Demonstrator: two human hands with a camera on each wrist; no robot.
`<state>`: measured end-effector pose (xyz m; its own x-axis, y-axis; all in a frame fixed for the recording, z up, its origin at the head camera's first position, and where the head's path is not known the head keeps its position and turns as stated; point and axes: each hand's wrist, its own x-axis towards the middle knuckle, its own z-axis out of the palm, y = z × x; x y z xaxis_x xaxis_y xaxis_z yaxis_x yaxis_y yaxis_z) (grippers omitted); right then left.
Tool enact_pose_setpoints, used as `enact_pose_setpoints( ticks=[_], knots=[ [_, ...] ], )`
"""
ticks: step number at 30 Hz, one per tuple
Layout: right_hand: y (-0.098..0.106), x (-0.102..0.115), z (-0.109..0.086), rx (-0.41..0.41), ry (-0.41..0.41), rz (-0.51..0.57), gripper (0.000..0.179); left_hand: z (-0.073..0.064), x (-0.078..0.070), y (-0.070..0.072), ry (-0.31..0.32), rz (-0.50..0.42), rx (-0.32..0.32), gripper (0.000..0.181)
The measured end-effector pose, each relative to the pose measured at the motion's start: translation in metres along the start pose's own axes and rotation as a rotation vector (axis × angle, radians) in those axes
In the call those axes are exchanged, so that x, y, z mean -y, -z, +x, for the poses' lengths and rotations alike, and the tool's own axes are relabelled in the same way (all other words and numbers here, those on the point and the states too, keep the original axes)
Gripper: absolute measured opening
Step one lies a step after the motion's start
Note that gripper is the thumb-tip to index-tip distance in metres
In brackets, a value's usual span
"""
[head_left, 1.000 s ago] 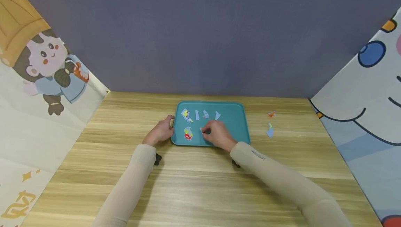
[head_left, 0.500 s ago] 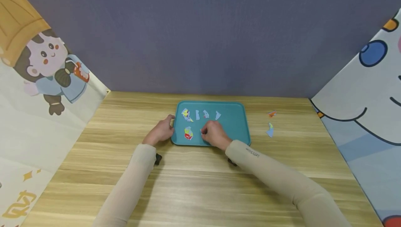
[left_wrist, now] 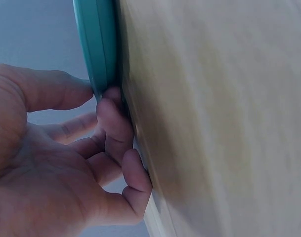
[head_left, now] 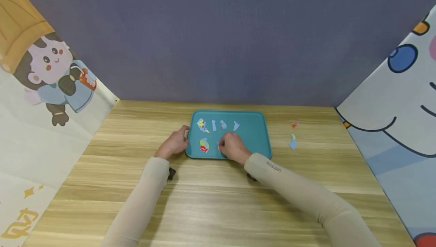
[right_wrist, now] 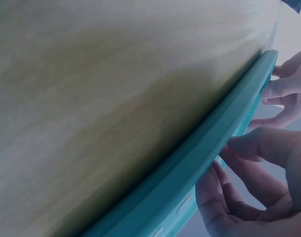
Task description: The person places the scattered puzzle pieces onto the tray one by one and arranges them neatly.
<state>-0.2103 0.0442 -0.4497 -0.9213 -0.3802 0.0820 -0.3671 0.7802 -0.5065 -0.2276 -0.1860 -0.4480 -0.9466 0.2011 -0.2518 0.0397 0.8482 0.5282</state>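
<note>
A teal tray [head_left: 253, 137] lies on the wooden table. My left hand [head_left: 176, 141] holds its left edge; the left wrist view shows the thumb on the rim [left_wrist: 98, 59] and curled fingers below it. Over the tray's front middle, my right hand [head_left: 235, 147] pinches a small pale printed paper piece [head_left: 218, 146], mostly hidden by the fingers. Left of it lies a yellow, green and red piece [head_left: 204, 145]. Along the back sit a yellow-purple piece [head_left: 202, 125], a narrow blue strip [head_left: 214, 125], a blue piece with a red spot [head_left: 223, 124] and a plain blue piece [head_left: 236, 125].
Right of the tray, an orange piece [head_left: 295, 124] and a blue-yellow piece [head_left: 293, 141] lie on the wooden table [head_left: 211, 205]. A dark grey wall [head_left: 225, 42] stands behind, with cartoon-printed panels at both sides.
My right hand and forearm have shifted slightly left and down, the fingers staying by the same small piece. The left hand stays at the tray's edge.
</note>
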Motion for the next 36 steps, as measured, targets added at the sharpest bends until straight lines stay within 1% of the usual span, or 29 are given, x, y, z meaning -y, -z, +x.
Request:
enact_pose_setpoints(
  ticks=[7, 15, 20, 23, 28, 31, 36],
  knots=[
    [0.006, -0.007, -0.003, -0.012, -0.016, 0.039, 0.007, -0.001, -0.002, 0.0, 0.026, -0.01, 0.014, 0.051],
    [0.033, -0.023, -0.005, -0.049, -0.069, 0.092, 0.013, -0.001, -0.001, 0.0, 0.018, -0.001, 0.007, 0.051],
    [0.053, -0.037, -0.011, -0.059, -0.125, 0.114, 0.016, 0.001, 0.001, 0.0, 0.012, 0.002, 0.005, 0.051],
    [0.066, -0.048, -0.015, -0.068, -0.149, 0.094, 0.017, 0.001, 0.002, 0.0, 0.008, 0.001, 0.003, 0.051],
    [0.084, -0.068, -0.022, -0.108, -0.17, 0.065, 0.018, 0.0, 0.001, 0.0, 0.006, 0.005, 0.004, 0.05],
    [0.093, -0.08, -0.025, -0.121, -0.201, 0.073, 0.019, 0.0, 0.001, 0.0, 0.002, 0.006, 0.01, 0.051],
    [0.103, -0.1, -0.033, -0.137, -0.207, 0.059, 0.022, -0.001, 0.0, 0.001, 0.007, 0.008, 0.011, 0.051]
  ],
)
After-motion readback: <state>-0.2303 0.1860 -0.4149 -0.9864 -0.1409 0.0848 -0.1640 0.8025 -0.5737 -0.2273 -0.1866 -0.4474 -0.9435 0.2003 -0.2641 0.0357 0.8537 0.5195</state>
